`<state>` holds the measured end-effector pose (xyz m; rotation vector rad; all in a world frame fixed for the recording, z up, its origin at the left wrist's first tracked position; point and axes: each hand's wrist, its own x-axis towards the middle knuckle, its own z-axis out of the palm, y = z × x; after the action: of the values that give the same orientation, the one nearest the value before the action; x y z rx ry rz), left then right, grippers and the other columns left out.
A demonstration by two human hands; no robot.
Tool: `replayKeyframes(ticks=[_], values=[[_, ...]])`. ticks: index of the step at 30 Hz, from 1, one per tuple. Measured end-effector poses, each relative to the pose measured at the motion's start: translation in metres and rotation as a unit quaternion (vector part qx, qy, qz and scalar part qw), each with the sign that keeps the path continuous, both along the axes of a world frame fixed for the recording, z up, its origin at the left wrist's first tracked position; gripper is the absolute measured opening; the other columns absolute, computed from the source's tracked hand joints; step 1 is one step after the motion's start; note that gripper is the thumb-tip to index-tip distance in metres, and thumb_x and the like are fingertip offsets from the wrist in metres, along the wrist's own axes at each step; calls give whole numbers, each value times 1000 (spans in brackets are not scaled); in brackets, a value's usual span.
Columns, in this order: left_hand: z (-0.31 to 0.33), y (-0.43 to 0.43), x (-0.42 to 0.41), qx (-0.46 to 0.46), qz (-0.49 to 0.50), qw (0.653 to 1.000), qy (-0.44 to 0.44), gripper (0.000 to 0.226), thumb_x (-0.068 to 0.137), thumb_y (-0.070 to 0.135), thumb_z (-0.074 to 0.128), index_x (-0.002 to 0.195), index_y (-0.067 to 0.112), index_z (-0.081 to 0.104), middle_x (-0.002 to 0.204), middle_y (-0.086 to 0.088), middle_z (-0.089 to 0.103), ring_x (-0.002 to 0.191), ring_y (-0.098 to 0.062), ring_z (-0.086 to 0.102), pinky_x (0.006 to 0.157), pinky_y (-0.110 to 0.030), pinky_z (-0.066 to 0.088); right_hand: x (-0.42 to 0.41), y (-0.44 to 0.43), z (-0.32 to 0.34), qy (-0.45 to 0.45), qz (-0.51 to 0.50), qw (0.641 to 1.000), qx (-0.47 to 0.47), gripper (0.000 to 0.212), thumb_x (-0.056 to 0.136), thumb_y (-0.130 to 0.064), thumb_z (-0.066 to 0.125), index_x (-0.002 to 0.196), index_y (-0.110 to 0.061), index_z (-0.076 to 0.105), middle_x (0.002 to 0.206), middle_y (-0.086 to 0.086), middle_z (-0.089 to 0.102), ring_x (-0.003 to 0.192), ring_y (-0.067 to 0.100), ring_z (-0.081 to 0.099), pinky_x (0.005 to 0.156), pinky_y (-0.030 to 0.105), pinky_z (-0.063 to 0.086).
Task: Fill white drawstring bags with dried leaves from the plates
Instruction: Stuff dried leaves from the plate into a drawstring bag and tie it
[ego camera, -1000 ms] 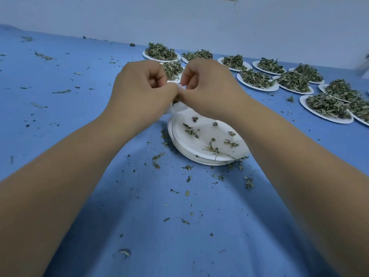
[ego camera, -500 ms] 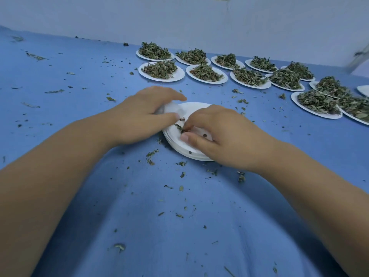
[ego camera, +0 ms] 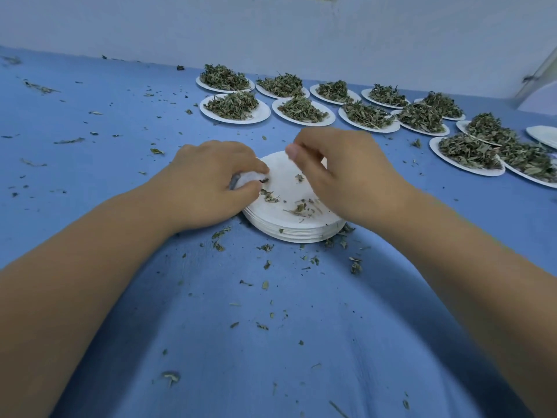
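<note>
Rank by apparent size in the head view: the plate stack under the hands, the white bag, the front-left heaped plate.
1. plate stack (nearer the camera, so unsure)
2. heaped plate
3. white bag, mostly hidden by the left hand

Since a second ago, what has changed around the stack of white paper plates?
Both hands dropped from mid-air to the stack of white paper plates. The left hand holds the white bag at its left rim; the right hand hovers above, fingers curled. Leaf-heaped plates behind stayed put.
</note>
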<state>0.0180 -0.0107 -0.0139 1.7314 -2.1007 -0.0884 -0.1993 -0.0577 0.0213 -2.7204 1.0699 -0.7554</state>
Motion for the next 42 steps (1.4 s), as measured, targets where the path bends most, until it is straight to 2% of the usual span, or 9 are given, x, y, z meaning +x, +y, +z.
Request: replayKeyframes(ticks=[5,13,20,23,26,29,33,39,42], values=[[-1,-2,-1,-7,7,1000,-5,47,89,56,34,125,44,62,127,23,57,117,-9,51,102,-47,38,-2,34,-27,198,8,980,-18,71,95,-73,13,137,-30,51,133,-7,54,126,20,47,103,45,41],[-1,2,-2,-13,17,999,24,44,91,58,34,120,43,63,122,21,61,114,-11,53,102,-50,37,0,32,-45,31,75,990,-113,35,102,-35,55,85,-6,60,80,6,55,76,27,47,69,43,43],[11,10,7,70,-8,991,116,53,86,65,41,138,58,43,136,32,50,122,3,46,111,-37,33,-2,28,-40,100,80,982,-138,44,105,-48,38,106,-12,64,103,2,60,93,27,52,81,46,45],[18,11,23,137,-19,969,206,64,77,45,45,136,68,35,133,35,49,121,7,48,99,-29,43,-4,27,-45,34,102,985,-137,38,105,-35,46,86,-6,61,81,5,54,77,28,47,69,44,43],[18,10,30,154,13,977,146,83,70,30,59,140,63,31,126,33,52,110,-2,56,83,-24,46,-4,26,-48,-10,90,987,-133,34,103,-25,54,73,-8,51,68,-1,40,65,24,40,58,36,35],[8,5,26,115,41,990,74,72,77,17,67,132,57,44,117,29,56,100,3,54,73,-13,37,-4,25,-47,-25,89,992,-87,36,102,-22,55,70,-7,51,63,-1,42,63,22,41,56,37,36],[5,1,29,27,88,990,108,34,80,19,67,104,42,62,95,19,65,88,5,56,66,-15,39,-7,24,-40,-69,93,993,-21,37,100,-20,59,64,-10,54,59,0,50,60,17,47,57,32,38],[19,7,15,-69,85,976,186,39,80,17,67,113,38,60,96,12,65,86,-5,59,71,-24,47,-2,12,-10,-204,22,970,130,40,98,-25,62,68,1,56,50,-2,41,47,5,36,50,17,34],[22,9,3,-63,72,974,205,41,79,25,66,114,45,56,95,18,62,83,3,57,65,-20,43,9,0,17,-284,18,937,204,43,98,-24,63,71,6,48,62,19,41,55,20,35,49,21,34]])
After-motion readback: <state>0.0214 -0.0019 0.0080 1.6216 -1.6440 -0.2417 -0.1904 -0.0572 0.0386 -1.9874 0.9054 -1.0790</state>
